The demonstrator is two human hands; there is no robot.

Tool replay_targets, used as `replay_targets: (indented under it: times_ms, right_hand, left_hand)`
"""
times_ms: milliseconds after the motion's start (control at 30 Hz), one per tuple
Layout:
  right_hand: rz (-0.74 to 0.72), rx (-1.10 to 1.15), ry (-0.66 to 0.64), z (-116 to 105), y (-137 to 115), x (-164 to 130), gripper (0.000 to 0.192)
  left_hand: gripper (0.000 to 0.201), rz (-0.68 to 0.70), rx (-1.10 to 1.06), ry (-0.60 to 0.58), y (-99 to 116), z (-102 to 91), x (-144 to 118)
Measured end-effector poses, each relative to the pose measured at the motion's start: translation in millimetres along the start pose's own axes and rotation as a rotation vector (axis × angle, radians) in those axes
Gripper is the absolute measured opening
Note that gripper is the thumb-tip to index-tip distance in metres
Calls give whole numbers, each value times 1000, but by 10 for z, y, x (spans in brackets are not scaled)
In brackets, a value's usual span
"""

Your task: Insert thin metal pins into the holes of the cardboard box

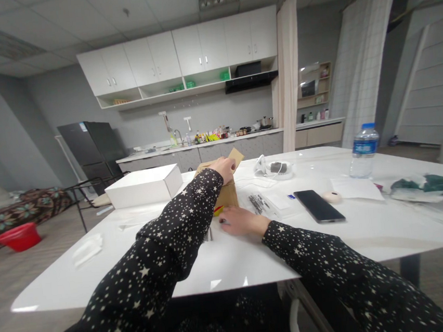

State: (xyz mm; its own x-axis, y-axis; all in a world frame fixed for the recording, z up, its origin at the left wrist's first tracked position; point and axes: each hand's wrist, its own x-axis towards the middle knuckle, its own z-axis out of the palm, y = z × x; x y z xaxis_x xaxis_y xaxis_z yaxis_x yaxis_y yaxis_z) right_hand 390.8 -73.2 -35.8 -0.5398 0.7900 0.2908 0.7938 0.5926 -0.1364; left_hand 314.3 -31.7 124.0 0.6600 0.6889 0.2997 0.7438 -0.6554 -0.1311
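Observation:
A brown cardboard box [229, 194] stands on the white table, partly hidden behind my left sleeve. My left hand [224, 169] is at its top with the fingers closed at the edge, beside a raised cardboard flap [237, 157]. Low in front of the box, my right hand [244, 222] rests close to the tabletop, its fingers curled together. What lies in them is too small and blurred to name. A red and yellow patch [218, 210] shows between the box and my right hand. Close by on the right is a clear plastic bag [262, 205] with dark small pieces.
On the left of the table [193, 283] are a white box [144, 186] and a crumpled tissue [88, 250]. To the right lie a black phone [319, 206], a white device with a cable [273, 169], a water bottle [363, 151] and a green and white bundle [423, 189].

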Motion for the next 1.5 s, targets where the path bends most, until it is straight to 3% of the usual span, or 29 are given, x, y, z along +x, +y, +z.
replay_targets:
  times_ms: [400, 867, 1100, 1200, 1333, 1500]
  right_hand:
    - [4, 24, 7, -37, 29, -28, 25]
    - [18, 12, -12, -90, 0, -58, 25]
    - [15, -3, -2, -51, 51, -71, 24]
    - [18, -4, 4, -47, 56, -77, 23]
    - [45, 3, -5, -76, 28, -88, 24]
    - [69, 13, -2, -66, 10, -75, 26]
  left_hand:
    - [36, -111, -117, 111, -16, -27, 72]
    - [37, -197, -152, 84, 12, -112, 24]
    - [40, -119, -200, 253, -54, -158, -6]
    - [39, -43, -223, 328, -23, -233, -159]
    - [35, 90, -239, 463, 44, -309, -547]
    - [29, 183, -257, 568, 27, -232, -1111]
